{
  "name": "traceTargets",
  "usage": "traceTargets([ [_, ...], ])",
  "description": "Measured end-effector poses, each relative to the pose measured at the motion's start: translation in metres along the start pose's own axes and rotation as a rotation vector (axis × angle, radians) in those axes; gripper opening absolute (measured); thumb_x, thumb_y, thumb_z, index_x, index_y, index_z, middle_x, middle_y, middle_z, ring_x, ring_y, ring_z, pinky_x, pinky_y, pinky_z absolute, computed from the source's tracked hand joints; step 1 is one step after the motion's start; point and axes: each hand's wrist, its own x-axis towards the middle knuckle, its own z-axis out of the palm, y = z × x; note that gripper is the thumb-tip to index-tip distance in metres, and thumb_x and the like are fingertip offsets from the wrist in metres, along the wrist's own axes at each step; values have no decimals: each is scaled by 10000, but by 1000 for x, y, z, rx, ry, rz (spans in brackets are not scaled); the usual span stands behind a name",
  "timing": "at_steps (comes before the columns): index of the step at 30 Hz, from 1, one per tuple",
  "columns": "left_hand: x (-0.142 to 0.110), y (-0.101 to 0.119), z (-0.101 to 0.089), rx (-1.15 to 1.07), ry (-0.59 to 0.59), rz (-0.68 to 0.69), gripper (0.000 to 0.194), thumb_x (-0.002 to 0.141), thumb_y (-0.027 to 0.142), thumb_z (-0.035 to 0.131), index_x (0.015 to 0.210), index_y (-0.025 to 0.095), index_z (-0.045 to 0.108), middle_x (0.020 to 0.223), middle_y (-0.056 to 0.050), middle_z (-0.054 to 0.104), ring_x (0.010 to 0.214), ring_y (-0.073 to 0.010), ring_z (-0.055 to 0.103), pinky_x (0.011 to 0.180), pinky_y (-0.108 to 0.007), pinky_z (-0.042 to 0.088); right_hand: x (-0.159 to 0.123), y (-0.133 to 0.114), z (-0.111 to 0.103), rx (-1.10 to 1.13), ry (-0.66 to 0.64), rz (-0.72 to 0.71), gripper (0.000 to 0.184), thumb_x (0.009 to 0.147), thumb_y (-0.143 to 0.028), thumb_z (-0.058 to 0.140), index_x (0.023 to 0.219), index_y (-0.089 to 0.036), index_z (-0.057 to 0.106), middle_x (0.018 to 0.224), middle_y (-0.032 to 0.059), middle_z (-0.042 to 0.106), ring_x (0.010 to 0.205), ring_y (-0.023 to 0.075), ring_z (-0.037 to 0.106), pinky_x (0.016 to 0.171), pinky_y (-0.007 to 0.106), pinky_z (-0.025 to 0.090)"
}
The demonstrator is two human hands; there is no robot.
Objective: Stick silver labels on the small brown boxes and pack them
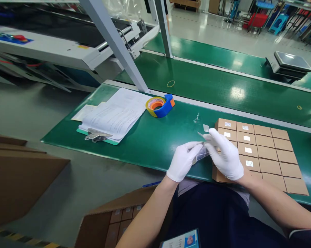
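My left hand (184, 159), in a white glove, pinches a strip of labels (202, 154) on shiny backing above the green tabletop. My right hand (224, 154), also gloved, is closed at the strip's other end; what lies between its fingertips is partly hidden. A small whitish piece (206, 128) shows just beyond the right fingertips. Beneath and beside the right hand stand rows of small brown cardboard boxes (270, 152). Several boxes in the left columns carry a white label (248, 150) on top.
A clipboard with papers (116, 113) and a blue tape dispenser (165, 106) lie on the table's left. Behind runs a green conveyor belt (209, 86) with a scale (288, 65). An open carton (93, 227) holding boxes stands below, left of my lap. A grey post (116, 44) rises at the back.
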Motion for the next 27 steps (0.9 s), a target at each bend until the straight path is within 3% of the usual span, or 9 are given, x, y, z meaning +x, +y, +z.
traceTargets([
  [4, -2, 1, 0, -125, -96, -101, 444, 776, 411, 837, 1112, 125, 792, 1043, -121, 796, 982, -279, 732, 847, -354, 592, -3, 9, 10, -33, -31, -59, 768, 1014, -109, 522, 1656, -391, 209, 1317, 58, 736, 1065, 225, 751, 955, 416, 628],
  [7, -1, -1, 1, -226, -124, -137, 495, 741, 426, 886, 1102, 104, 785, 1103, -149, 782, 1036, -289, 722, 880, -365, 586, -7, 14, 12, -74, -34, -114, 755, 996, -91, 528, 1644, -372, 262, 1298, 72, 746, 1104, 263, 749, 1015, 459, 604],
  [9, 2, -1, 2, -264, -120, -155, 492, 731, 428, 898, 1073, 92, 787, 1067, -157, 781, 963, -269, 729, 826, -345, 587, -8, 11, 12, -37, -28, -112, 737, 989, -85, 544, 1626, -371, 306, 1267, 65, 758, 1090, 253, 755, 1004, 438, 613],
  [14, 9, 5, 4, -151, -107, -140, 455, 790, 428, 847, 1118, 116, 800, 1005, -137, 787, 694, -170, 669, 613, -262, 532, -6, 1, -8, 131, 45, 145, 550, 1004, -169, 584, 1517, -333, 476, 1197, 61, 769, 1015, 203, 765, 939, 393, 645],
  [17, 13, 4, 2, -18, -114, -132, 502, 847, 493, 782, 1210, 146, 778, 1100, -139, 784, 721, -199, 691, 587, -273, 542, -5, 23, -42, 180, 107, 357, 459, 1009, -219, 565, 1462, -282, 529, 1221, 95, 743, 1065, 226, 747, 995, 461, 620],
  [21, 25, -2, -5, -8, 14, -231, 604, 738, 534, 868, 1185, 140, 765, 1222, -144, 759, 1090, -336, 720, 847, -361, 623, -11, 84, -118, 171, 252, 559, 413, 988, -266, 577, 1400, -254, 555, 1223, 109, 706, 1097, 235, 737, 932, 436, 637],
  [24, 39, -6, -13, 108, 139, -296, 603, 646, 581, 893, 1072, 167, 789, 1131, -125, 787, 1039, -368, 735, 793, -392, 646, -19, 123, -175, 86, 309, 669, 446, 932, -272, 643, 1369, -236, 563, 1229, 109, 714, 947, 203, 756, 896, 416, 639],
  [27, 52, -15, -28, 337, 247, -260, 530, 561, 585, 905, 914, 205, 796, 992, -97, 804, 923, -385, 751, 696, -419, 661, -23, 145, -207, 18, 316, 765, 488, 887, -267, 684, 1359, -222, 568, 1284, 127, 723, 831, 181, 739, 874, 416, 635],
])
